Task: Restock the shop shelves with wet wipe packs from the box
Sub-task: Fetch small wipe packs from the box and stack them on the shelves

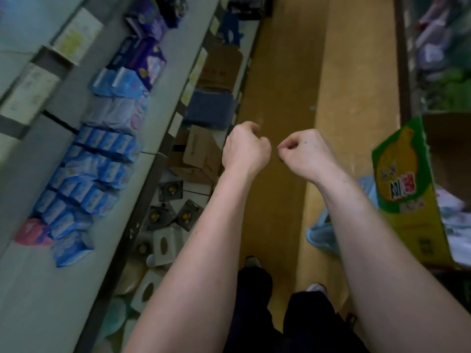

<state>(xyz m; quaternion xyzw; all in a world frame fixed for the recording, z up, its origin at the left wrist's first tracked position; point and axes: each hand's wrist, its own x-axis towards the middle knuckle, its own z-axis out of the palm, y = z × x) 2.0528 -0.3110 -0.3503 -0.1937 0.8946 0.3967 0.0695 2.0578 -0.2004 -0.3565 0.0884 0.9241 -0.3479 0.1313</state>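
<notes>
The fingers of both hands are curled in on themselves, with nothing visible in them. The left hand and right hand hang close together over the floor, left of the open green-and-yellow box. Blue wet wipe packs stand in rows on the shelf, well left of that box.

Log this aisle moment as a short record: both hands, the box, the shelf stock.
left hand: fingers curled, holding nothing, out over the floor
right hand: fingers curled, nothing visible in it, close to the left hand but apart
box: green and yellow cardboard, open, at the person's right; contents blurred
shelf: at the person's left, grey
blue packs: standing in rows on the shelf
pack in hand: none
</notes>
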